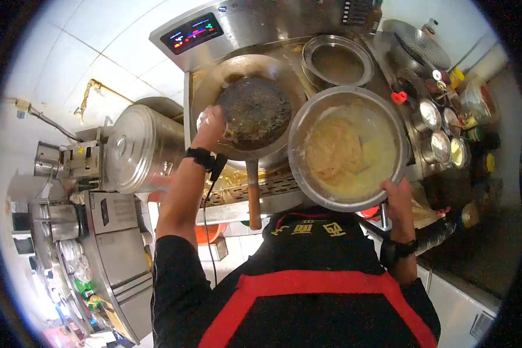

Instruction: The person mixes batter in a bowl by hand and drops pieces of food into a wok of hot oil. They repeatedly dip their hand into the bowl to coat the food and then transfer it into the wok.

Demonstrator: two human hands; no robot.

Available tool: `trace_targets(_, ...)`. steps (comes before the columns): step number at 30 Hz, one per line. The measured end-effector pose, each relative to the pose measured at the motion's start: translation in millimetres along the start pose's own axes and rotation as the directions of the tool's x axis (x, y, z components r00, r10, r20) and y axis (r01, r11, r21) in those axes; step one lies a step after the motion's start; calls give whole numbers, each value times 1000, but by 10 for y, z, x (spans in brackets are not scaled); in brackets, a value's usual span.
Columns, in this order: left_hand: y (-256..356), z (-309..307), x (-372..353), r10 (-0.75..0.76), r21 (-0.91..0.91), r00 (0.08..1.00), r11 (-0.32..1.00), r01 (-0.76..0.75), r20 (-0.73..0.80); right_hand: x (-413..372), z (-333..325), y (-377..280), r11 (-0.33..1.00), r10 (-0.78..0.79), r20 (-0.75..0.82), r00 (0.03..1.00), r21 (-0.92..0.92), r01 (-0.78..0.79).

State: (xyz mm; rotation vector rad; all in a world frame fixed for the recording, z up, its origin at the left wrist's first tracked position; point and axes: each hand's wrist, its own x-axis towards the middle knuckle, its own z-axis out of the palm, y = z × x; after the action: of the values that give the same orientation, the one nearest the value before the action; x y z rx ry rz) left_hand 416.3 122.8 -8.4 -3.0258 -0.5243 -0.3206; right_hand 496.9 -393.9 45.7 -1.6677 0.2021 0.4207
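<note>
The person before me has the right hand (pixel 397 197) at the near right edge of a wide metal bowl (pixel 298 159), with the fingers clamped on its rim. The bowl is to the right of the wok (pixel 293 95), and I cannot tell whether it rests on the stove (pixel 238 214) or is held above it. Inside it lies a pale brown, wet mass (pixel 335 149), and around this mass the content is yellowish. The left hand (pixel 213 122) is over the left side of the wok, its fingers curled; something white shows at them, but I cannot tell whether they grip it. The wok's inside is dark in the middle, and its wooden handle (pixel 254 203) points toward the person
</note>
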Motion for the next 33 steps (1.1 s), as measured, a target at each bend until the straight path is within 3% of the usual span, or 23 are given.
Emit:
trace_targets(1,200,-233,81,13,-12,1000,1000,-13,4,-26,35,-79,998,23,20,1000,-58,-22)
trace_targets(3,647,-476,205,161,-277,986,950,-147,29,-22,35,-95,990,58,1,998,-126,-57)
trace_targets(4,913,-475,227,180,-300,983,940,-164,28,55,44,-5,997,36,98,995,-78,-28)
trace_targets(5,1186,-477,222,317,-381,948,878,-291,6,104,46,38,1000,6,198,980,-26,-1)
trace_targets(6,1433,-465,187,442,-451,897,795,-405,-26,83,67,5,999,9,181,984,-33,-3)
trace_targets(8,1817,-95,36,465,-646,875,628,-435,-137,30,174,-66,999,-32,214,976,-26,39)
trace_targets(9,2023,-155,-34,471,-649,871,621,-439,-139,1,217,-100,999,-31,205,978,-27,37)
trace_targets(11,2401,-341,-126,513,-614,854,704,-357,91,-42,254,-153,998,-54,229,972,26,49)
trace_targets(15,2811,66,-42,414,-614,907,698,-368,-73,24,189,-19,991,-37,227,973,-120,66)
trace_targets(17,2895,-41,-1,457,-404,860,848,-345,226,4,198,-27,984,7,227,974,-175,33)
trace_targets(21,3110,82,8,281,-348,914,922,-172,292,7,208,76,987,-62,232,971,-131,94)
trace_targets(23,3185,70,-13,296,-454,911,880,-143,287,111,116,271,980,49,117,992,-198,-25)
trace_targets(24,3217,158,-48,280,-449,917,884,-130,285,-41,230,7,980,-11,109,994,-195,32)
trace_targets(26,3238,405,-166,365,-622,931,733,-274,21,109,103,163,969,14,137,991,-245,20)
trace_targets(27,3243,321,-196,356,-620,934,738,-268,20,151,54,220,956,45,148,988,-294,0)
trace_targets(29,3243,45,-175,413,-654,888,732,-191,202,80,112,93,969,34,138,990,-249,1)
trace_targets(33,3147,-36,-102,494,-593,845,750,-295,205,97,50,148,981,6,120,993,-195,17)
